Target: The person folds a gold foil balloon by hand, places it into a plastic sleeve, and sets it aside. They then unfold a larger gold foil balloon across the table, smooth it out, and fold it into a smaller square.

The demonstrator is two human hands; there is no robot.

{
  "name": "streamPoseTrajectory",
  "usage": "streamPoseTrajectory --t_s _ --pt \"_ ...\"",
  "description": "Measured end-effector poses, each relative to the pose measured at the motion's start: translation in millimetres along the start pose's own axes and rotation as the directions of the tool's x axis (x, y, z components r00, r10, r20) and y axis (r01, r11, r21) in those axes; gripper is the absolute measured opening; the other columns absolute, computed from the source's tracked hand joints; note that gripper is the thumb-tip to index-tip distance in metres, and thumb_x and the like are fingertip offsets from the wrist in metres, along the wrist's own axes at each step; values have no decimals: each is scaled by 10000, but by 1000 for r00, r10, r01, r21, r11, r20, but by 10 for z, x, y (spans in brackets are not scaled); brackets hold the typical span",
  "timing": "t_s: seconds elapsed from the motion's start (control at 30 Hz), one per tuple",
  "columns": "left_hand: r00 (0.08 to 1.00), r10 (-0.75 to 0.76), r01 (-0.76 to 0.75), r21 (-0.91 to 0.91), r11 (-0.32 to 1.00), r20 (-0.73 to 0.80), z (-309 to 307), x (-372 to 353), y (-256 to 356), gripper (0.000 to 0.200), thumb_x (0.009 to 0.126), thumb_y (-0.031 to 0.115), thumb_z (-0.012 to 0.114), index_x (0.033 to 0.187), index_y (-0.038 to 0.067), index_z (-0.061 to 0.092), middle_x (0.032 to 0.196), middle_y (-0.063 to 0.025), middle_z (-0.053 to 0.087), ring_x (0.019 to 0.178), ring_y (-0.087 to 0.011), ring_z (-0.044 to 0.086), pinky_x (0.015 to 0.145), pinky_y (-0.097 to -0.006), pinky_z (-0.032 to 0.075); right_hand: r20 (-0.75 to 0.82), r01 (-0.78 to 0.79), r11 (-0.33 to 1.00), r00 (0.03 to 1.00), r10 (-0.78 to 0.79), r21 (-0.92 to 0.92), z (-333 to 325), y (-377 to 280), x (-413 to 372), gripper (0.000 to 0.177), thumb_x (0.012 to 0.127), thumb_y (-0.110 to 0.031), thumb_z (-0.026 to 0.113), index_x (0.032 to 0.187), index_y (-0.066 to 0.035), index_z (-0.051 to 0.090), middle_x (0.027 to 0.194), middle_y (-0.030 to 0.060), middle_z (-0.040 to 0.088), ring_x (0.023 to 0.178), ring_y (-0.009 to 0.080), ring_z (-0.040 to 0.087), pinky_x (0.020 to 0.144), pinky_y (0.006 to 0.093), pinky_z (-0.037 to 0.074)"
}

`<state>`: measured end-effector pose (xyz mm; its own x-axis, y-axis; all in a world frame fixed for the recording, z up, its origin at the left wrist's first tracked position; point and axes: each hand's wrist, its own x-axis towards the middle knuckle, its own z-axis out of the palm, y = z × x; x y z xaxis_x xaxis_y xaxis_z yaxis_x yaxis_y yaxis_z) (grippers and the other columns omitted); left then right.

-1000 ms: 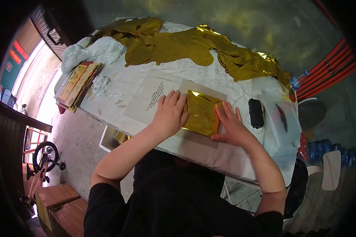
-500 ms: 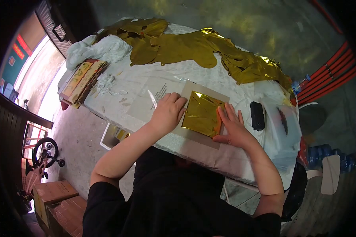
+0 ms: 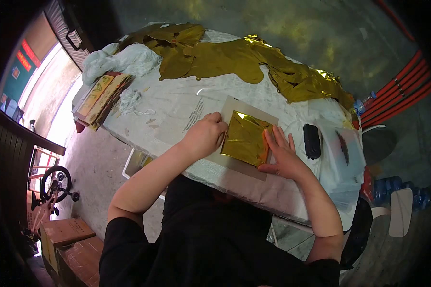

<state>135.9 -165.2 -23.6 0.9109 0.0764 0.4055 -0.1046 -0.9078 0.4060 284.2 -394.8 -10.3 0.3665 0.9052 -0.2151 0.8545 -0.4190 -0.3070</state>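
Note:
A folded gold foil balloon [image 3: 246, 138] lies as a flat square on a grey-brown card [image 3: 249, 106] on the table. My right hand [image 3: 285, 155] is spread, its fingertips resting along the foil's right edge. At the left edge of the foil, my left hand [image 3: 206, 136] is closed, thumb and fingers pinched at the near edge of a clear plastic bag [image 3: 182, 117] with printed text. The pinched fingertips are partly hidden. This bag lies flat on the table, left of the foil.
Unfolded gold foil balloons [image 3: 220, 60] spread along the far edge. White string [image 3: 124, 60] and a torn cardboard box [image 3: 100, 100] are at left. A black pouch [image 3: 312, 141] and a stack of clear bags [image 3: 340, 158] lie at right. The white-covered table [image 3: 215, 177] reaches my body.
My left hand has shifted slightly, and the plastic bag's upper edge and glare have changed position. My right hand and the folded foil stay nearly in place.

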Motion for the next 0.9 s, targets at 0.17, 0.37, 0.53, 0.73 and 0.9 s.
streamPoseTrajectory --t_s 0.17,0.37,0.53,0.73,0.9 --pt "994 -100 99 35 994 35 -71 -17 189 132 755 60 584 878 27 550 836 -162 531 774 -343 583 666 -416 498 -4 -7 1000 1000 7 -19 -9 -17 -2 1088 682 -476 739 1468 -70 105 1512 237 22 1418 333 5 1121 455 -22" --pt "978 -205 205 29 978 19 59 -51 261 232 763 66 603 964 27 493 848 -163 539 724 -363 582 631 -430 497 -8 14 1000 1000 -14 -18 1 -19 6 1078 689 -478 731 1466 -67 108 1509 241 25 1415 345 12 1122 463 -18" --pt "981 -195 195 15 981 1 93 -57 283 267 768 66 605 996 28 471 860 -162 539 730 -353 588 624 -423 499 -18 14 999 1000 -15 -38 15 -60 28 1074 693 -480 727 1466 -65 109 1507 245 35 1414 348 18 1124 466 -6" --pt "987 -160 160 35 986 -5 140 -28 261 242 769 88 613 969 27 493 846 -153 539 738 -346 594 625 -411 501 -18 24 998 1000 -25 -50 21 -126 83 1080 695 -477 728 1468 -68 95 1505 246 45 1414 349 20 1123 473 -2" --pt "958 -238 251 -69 965 160 17 23 197 189 790 144 605 924 31 536 855 -146 576 771 -345 596 644 -412 497 2 13 998 1000 -13 -57 -6 -160 107 1078 701 -476 724 1469 -71 86 1504 249 45 1413 352 20 1123 471 -3"
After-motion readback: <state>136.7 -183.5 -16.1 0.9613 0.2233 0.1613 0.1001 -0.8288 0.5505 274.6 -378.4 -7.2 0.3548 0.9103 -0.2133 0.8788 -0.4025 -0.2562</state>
